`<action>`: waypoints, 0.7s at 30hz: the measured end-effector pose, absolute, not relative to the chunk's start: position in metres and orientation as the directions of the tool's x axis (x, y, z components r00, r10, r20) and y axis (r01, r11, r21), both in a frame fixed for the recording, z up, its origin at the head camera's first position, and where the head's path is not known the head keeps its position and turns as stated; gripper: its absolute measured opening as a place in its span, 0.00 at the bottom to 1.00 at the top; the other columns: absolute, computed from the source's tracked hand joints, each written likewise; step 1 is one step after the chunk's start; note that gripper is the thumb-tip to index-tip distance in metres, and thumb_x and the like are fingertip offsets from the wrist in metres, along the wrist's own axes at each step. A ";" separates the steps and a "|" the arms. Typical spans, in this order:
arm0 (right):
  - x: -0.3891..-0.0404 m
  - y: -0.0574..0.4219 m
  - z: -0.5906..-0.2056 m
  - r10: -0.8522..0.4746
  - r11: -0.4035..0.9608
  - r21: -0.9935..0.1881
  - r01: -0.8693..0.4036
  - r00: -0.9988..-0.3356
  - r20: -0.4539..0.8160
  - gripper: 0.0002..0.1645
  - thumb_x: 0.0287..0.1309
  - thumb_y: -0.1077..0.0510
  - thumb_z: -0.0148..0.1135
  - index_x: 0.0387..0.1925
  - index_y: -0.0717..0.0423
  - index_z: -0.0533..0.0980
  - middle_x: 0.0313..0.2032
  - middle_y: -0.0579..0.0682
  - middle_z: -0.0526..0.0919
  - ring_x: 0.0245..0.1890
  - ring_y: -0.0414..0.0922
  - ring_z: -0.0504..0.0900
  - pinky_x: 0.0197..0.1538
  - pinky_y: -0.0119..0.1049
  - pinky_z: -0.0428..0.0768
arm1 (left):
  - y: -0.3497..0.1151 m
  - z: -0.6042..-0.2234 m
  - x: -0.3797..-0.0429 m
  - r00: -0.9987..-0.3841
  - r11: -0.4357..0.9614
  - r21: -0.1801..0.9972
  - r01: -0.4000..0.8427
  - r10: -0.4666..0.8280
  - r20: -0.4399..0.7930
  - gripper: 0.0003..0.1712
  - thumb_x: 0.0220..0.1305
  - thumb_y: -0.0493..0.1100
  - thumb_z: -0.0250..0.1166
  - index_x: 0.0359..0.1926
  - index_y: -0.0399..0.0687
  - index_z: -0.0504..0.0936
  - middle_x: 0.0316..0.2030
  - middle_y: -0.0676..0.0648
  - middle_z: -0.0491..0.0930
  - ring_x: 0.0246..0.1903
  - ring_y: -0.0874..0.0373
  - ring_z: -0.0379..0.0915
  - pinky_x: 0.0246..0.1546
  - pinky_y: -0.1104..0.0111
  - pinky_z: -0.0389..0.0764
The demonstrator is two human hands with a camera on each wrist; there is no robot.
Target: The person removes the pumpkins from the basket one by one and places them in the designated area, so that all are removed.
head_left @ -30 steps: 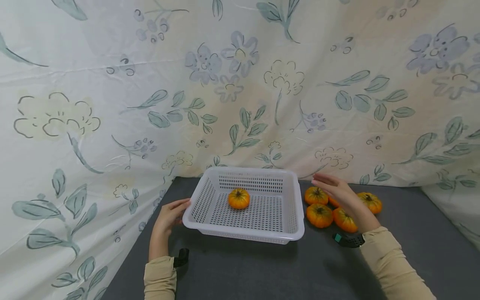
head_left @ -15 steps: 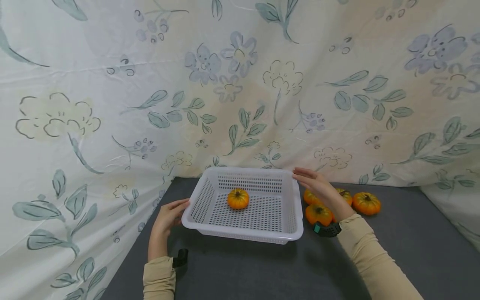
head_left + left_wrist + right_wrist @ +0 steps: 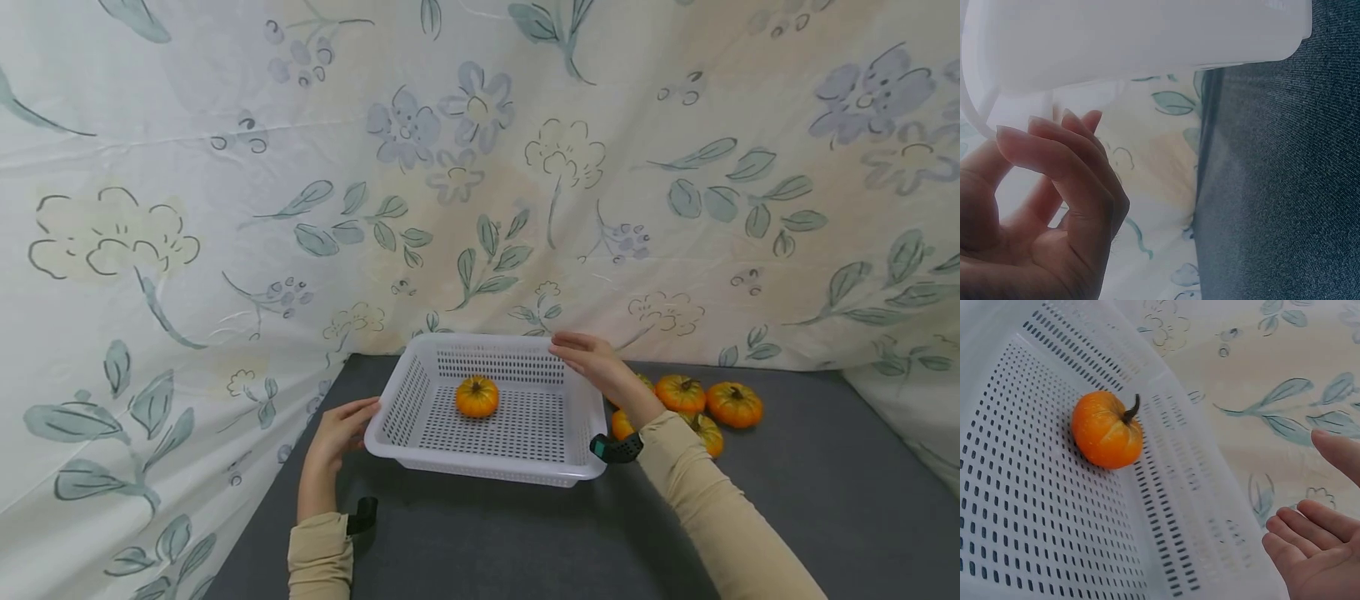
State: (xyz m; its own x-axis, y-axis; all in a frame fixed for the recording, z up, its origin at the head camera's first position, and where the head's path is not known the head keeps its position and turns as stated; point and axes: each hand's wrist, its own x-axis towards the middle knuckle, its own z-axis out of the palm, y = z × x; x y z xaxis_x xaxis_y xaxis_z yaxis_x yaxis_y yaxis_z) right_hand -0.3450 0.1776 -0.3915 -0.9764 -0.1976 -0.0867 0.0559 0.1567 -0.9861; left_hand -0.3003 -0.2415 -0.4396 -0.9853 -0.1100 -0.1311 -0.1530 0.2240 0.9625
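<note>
A white perforated plastic basket [image 3: 491, 467] stands on the dark table, with one small orange pumpkin [image 3: 477, 397] on its floor. At the basket's left side, my left hand [image 3: 335, 437] pinches the rim between thumb and curled fingers; the left wrist view shows the fingertips [image 3: 1013, 140] at the rim's edge. My right hand [image 3: 600, 371] hovers over the basket's back right corner, holding nothing. Its fingers look extended and the thumb stands apart in the right wrist view. That view also shows the pumpkin's [image 3: 1107, 431] dark curved stem.
Several more small pumpkins [image 3: 735, 405] cluster on the table right of the basket, partly hidden by the right forearm. A floral cloth [image 3: 480, 208] hangs behind the table and along its left side. Dark table surface [image 3: 465, 542] stretches in front of the basket.
My right hand has moved left, from above the cluster of pumpkins to over the basket's right side. The left hand, the basket and the pumpkin in it have stayed in place.
</note>
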 end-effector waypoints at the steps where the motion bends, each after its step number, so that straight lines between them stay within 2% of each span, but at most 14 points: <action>1: -0.347 0.175 -0.393 -0.197 0.155 -0.986 0.065 -0.976 -0.095 0.41 0.68 0.52 0.57 0.74 0.60 0.53 0.74 0.59 0.57 0.75 0.55 0.56 0.75 0.49 0.53 | -0.242 -0.440 -0.300 -0.985 0.227 0.962 -0.153 -0.108 -0.131 0.32 0.64 0.51 0.66 0.63 0.37 0.74 0.37 0.55 0.84 0.30 0.65 0.80 0.32 0.67 0.79; 8: -0.357 0.158 -0.404 -0.187 0.180 -0.974 0.135 -0.968 -0.169 0.39 0.67 0.50 0.58 0.73 0.56 0.56 0.73 0.56 0.59 0.75 0.52 0.56 0.75 0.47 0.55 | -0.240 -0.441 -0.301 -0.983 0.218 0.962 -0.163 -0.117 -0.140 0.30 0.64 0.50 0.66 0.62 0.38 0.76 0.38 0.54 0.84 0.30 0.64 0.81 0.31 0.67 0.79; 21: -0.370 0.136 -0.424 -0.202 0.218 -0.966 0.137 -0.962 -0.183 0.40 0.64 0.49 0.62 0.71 0.61 0.59 0.72 0.59 0.60 0.73 0.55 0.60 0.74 0.49 0.57 | -0.241 -0.439 -0.301 -0.982 0.220 0.960 -0.171 -0.118 -0.148 0.32 0.64 0.52 0.66 0.63 0.38 0.75 0.35 0.57 0.83 0.29 0.65 0.80 0.29 0.70 0.78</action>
State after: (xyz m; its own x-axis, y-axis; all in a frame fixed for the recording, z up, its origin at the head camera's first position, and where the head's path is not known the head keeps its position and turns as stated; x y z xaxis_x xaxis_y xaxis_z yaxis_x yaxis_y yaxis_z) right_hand -0.3699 0.1362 -0.4244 -0.9622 -0.2023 -0.1825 0.1374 0.2180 -0.9662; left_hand -0.3009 -0.2412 -0.4391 -0.9820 -0.1178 -0.1475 -0.1707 0.2200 0.9605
